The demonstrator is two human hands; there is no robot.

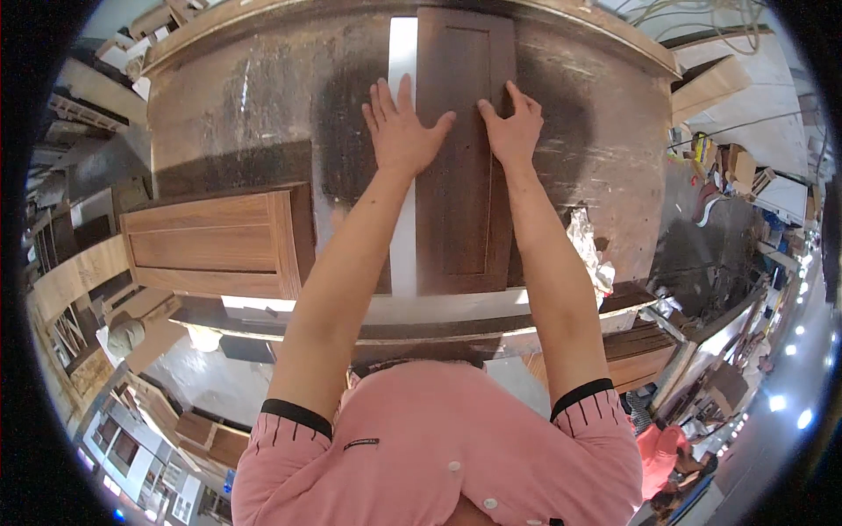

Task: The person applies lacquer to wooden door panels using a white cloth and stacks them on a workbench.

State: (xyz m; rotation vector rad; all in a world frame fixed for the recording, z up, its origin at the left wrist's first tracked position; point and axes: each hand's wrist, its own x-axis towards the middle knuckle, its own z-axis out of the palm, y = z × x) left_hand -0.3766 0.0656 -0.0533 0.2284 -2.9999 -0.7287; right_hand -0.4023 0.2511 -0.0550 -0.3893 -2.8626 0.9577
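A dark brown cabinet door (465, 202) with a recessed centre panel lies lengthwise on the worn workbench in front of me. Along its left edge runs a narrow white strip (404, 237). My left hand (405, 131) is spread flat over the strip, its thumb reaching onto the door. At the door's right edge, my right hand (516, 130) has its thumb on the face and its other fingers stretched out beside the edge. Neither hand is wrapped round anything.
Stacked lighter brown panels (206, 244) lie at the left of the workbench (605, 114). Crumpled silvery wrapping (589, 250) sits beside my right forearm. A raised wooden rail (579, 19) borders the far side. At the lower right, a person in red (662, 456) is nearby.
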